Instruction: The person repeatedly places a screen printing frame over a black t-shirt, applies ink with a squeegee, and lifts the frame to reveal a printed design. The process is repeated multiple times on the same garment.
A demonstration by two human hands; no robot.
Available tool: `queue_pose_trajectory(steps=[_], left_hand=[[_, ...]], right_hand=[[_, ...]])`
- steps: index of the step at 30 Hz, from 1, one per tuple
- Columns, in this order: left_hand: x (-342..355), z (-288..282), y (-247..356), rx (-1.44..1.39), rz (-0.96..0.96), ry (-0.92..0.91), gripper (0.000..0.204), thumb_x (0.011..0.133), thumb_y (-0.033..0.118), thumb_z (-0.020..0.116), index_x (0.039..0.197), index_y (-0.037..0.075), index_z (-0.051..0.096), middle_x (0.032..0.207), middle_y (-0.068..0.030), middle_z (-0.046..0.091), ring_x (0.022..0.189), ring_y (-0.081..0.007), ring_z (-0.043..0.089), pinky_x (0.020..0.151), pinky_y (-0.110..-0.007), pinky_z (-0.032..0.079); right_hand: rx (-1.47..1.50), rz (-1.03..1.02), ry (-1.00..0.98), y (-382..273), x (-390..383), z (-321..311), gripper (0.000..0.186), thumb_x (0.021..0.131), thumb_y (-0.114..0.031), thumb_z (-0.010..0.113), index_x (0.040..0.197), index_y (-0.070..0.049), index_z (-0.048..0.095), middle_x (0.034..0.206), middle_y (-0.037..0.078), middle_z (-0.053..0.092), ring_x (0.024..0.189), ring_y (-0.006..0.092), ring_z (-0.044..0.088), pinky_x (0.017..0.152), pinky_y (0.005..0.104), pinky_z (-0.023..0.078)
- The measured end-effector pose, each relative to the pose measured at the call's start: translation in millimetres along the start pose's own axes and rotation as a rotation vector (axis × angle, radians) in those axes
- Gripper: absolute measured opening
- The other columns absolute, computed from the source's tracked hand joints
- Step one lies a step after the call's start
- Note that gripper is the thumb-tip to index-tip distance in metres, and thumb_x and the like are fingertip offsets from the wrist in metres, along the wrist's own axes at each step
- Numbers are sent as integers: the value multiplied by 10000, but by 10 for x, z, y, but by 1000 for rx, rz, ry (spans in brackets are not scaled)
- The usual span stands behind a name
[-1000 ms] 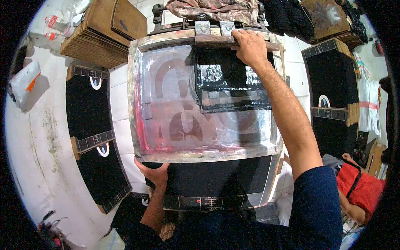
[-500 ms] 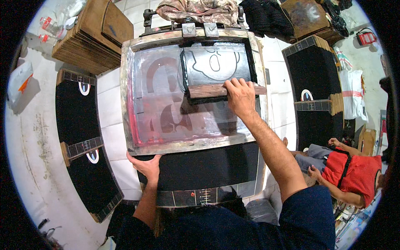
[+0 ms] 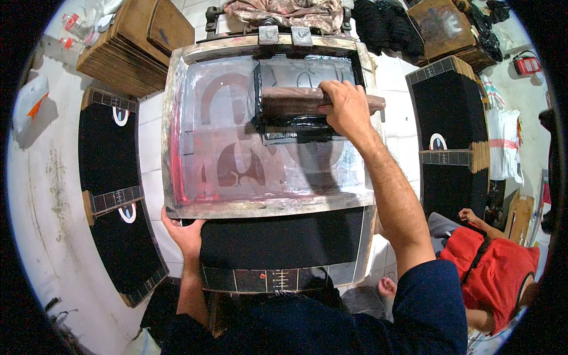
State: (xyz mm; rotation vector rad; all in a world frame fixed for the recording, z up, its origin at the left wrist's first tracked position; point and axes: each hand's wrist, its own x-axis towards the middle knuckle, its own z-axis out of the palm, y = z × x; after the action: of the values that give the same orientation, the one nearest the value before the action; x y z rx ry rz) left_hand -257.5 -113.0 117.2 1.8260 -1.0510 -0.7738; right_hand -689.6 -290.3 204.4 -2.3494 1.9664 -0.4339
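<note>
A screen-printing frame with a pale mesh lies over a board covered in black cloth. My right hand is wrapped round the wooden handle of a squeegee, which crosses the upper right part of the mesh. Glossy black ink shows just nearer to me than the handle, and dark outlines show partly beyond it. The squeegee's blade edge is mostly hidden. At the frame's near left corner my left hand grips the edge, its fingers spread either side of the corner.
Boards with black cloth stand in rows at left and right. Stacked brown boards stand far left. Metal clamps hold the frame's far edge, by a crumpled stained cloth. A person in red sits at right.
The squeegee has moved farther from me and tilted, with black ink now showing on its near side. My left hand stays at the frame's corner. The person in red has shifted nearer.
</note>
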Motion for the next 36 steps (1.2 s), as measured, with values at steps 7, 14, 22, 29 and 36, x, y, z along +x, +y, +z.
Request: queue_pose_trajectory(steps=[7,14,22,29,36], left_hand=[[-12,-15,-10,-86,43,-27,1073,639,-62,916,1511,-18,292,1405,-185,503,1288,-288,533,1118,-407,444],[-10,-26,110,-49,-32,-11,1107,635,29,957,1526,-19,302,1440,-198,510,1284,-278,561,1106,-398,471],[-22,-11,191,-75,39,-10,1264,619,-23,951,1601,78,163,1470,-241,452,1288,-320,546,1098,-425,482],[-126,-129,709,-86,36,-23,1292,608,-75,922,1620,78,132,1458,-235,460,1288,-325,542,1078,-431,494],[586,-938,1439,-491,585,-66,716,921,-32,736,1524,-42,349,1214,-192,669,1104,-200,648,979,-324,530]], right_hand=[[-14,-14,-180,34,-138,46,427,730,-60,797,1128,-110,651,1012,71,691,1016,305,640,849,465,456],[-73,-9,-167,553,1174,317,579,731,-221,876,1259,-148,651,1175,113,727,1160,318,662,962,497,473],[-24,-30,492,571,1000,504,683,734,-228,847,1368,-212,595,1265,127,620,1221,336,555,1028,523,394],[263,211,223,-953,-1791,-18,460,853,-304,766,1249,-90,671,1197,161,605,1181,349,541,1023,505,352],[-115,55,764,-1020,-763,-1517,254,956,-332,645,1113,-141,706,1058,89,677,996,323,623,844,444,476]])
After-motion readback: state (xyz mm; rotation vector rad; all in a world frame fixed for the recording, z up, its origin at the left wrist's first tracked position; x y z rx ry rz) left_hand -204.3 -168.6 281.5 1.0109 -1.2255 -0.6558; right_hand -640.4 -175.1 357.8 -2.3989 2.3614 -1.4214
